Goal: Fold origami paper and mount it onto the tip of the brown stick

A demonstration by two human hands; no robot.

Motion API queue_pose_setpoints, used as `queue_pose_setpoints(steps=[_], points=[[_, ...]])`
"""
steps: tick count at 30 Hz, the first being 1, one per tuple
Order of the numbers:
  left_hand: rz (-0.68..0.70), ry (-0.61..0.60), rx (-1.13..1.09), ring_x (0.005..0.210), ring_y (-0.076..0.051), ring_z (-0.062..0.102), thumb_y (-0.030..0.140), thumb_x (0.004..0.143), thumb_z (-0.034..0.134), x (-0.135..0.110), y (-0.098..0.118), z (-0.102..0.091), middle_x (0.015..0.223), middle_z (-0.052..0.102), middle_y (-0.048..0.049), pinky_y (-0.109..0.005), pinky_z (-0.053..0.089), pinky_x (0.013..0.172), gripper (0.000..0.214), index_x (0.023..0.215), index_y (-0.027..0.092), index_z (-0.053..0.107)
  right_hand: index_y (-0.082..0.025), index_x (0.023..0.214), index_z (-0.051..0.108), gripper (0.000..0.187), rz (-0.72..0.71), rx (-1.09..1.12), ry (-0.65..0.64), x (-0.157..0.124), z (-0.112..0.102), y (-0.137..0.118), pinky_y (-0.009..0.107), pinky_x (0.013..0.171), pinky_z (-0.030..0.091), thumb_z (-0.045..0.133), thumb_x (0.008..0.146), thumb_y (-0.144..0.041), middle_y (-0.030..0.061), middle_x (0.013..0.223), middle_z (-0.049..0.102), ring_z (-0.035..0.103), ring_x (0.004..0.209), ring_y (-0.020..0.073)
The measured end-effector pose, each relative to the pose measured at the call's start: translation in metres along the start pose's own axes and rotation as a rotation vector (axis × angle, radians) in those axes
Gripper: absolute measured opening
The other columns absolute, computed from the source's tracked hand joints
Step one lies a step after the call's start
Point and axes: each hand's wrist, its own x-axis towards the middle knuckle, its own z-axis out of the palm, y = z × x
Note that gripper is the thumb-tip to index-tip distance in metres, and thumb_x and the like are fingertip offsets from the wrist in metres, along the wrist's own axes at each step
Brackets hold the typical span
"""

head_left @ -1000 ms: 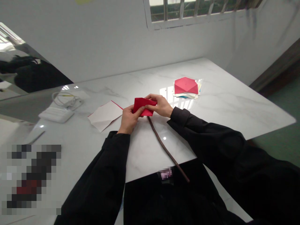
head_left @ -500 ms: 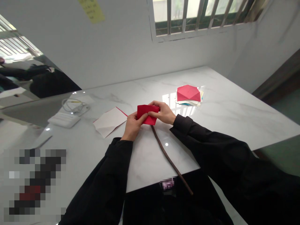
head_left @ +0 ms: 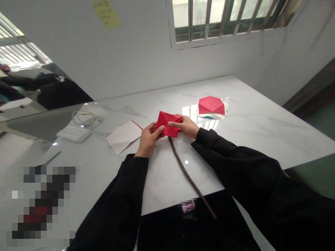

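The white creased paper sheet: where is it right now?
In the head view, the white creased paper sheet lies on the marble table, just left of the person's left hand.

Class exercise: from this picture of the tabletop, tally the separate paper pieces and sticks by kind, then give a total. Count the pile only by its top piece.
Red folded paper: 2, one held, the other atop the paper pile
White sheet with red edge: 1
Brown stick: 1
Total: 4

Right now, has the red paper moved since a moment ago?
Yes: the red paper has rotated, one corner now pointing up, away from the stick beneath it.
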Motion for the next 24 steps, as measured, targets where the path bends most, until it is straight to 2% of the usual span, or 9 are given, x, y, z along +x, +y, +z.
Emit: queue_pose_setpoints(steps=[3, 6, 9, 12, 16, 20, 24], points=[[-0.009, -0.027, -0.059, 0.08, -0.017, 0.073, 0.062, 0.073, 0.091, -0.001, 0.004, 0.002, 0.098, 0.077, -0.0057, -0.028, 0.06, 0.075, 0.059, 0.106, 0.017, 0.071, -0.018, 0.098, 0.074, 0.047, 0.061, 0.047, -0.024, -0.002, 0.001, -0.003, 0.029, 0.076, 0.064, 0.103, 0.065, -0.035, 0.0049, 0.097, 0.08, 0.075, 0.087, 0.0188], [-0.002, 0.005, 0.019, 0.076, -0.018, 0.072, 0.071, 0.081, 0.079, 0.001, 0.006, -0.002, 0.099, 0.076, -0.0075, -0.029, 0.058, 0.071, 0.059, 0.104, 0.018, 0.07, -0.017, 0.097, 0.077, 0.039, 0.092, 0.095, 0.014, 0.001, -0.005, -0.008, 0.027, 0.077, 0.062, 0.101, 0.071, -0.032, 0.0059, 0.099, 0.081, 0.075, 0.089, 0.0175], [0.051, 0.014, 0.374, 0.072, -0.018, 0.067, 0.066, 0.083, 0.077, 0.0, 0.006, -0.007, 0.095, 0.076, -0.0075, -0.029, 0.052, 0.067, 0.052, 0.105, 0.019, 0.075, -0.018, 0.096, 0.078, 0.031, 0.093, 0.131, 0.091, 0.004, -0.018, -0.012, 0.025, 0.078, 0.06, 0.099, 0.076, -0.029, 0.0042, 0.097, 0.08, 0.073, 0.087, 0.0152], [0.129, -0.097, 0.828, 0.071, -0.019, 0.062, 0.057, 0.083, 0.08, -0.007, 0.01, -0.009, 0.091, 0.076, -0.005, -0.032, 0.048, 0.071, 0.044, 0.111, 0.023, 0.08, -0.018, 0.098, 0.078, 0.029, 0.106, 0.15, 0.126, 0.001, -0.035, -0.016, 0.025, 0.078, 0.059, 0.097, 0.078, -0.029, 0.0044, 0.099, 0.081, 0.073, 0.087, 0.0144], [0.139, -0.211, 1.095, 0.075, -0.022, 0.064, 0.056, 0.085, 0.08, -0.019, 0.018, -0.001, 0.086, 0.074, -0.0031, -0.034, 0.043, 0.072, 0.036, 0.103, 0.025, 0.079, -0.018, 0.097, 0.078, 0.034, 0.104, 0.177, 0.064, -0.01, -0.056, -0.019, 0.025, 0.076, 0.06, 0.1, 0.074, -0.03, 0.0051, 0.102, 0.082, 0.074, 0.088, 0.0157], [0.128, -0.229, 1.122, 0.076, -0.022, 0.066, 0.035, 0.086, 0.076, -0.025, 0.021, 0.006, 0.086, 0.076, -0.0016, -0.034, 0.042, 0.072, 0.02, 0.103, 0.025, 0.076, -0.017, 0.098, 0.078, 0.047, 0.148, 0.159, -0.092, -0.019, -0.062, -0.017, 0.03, 0.083, 0.063, 0.106, 0.064, -0.034, 0.0064, 0.1, 0.082, 0.076, 0.091, 0.0193], [0.123, -0.169, 0.956, 0.075, -0.021, 0.067, 0.024, 0.084, 0.071, -0.023, 0.017, 0.008, 0.089, 0.076, -0.0028, -0.034, 0.046, 0.072, 0.024, 0.107, 0.024, 0.077, -0.017, 0.098, 0.08, 0.053, 0.151, 0.127, -0.202, -0.022, -0.056, -0.013, 0.032, 0.085, 0.064, 0.108, 0.061, -0.041, 0.005, 0.095, 0.081, 0.077, 0.092, 0.0208]])
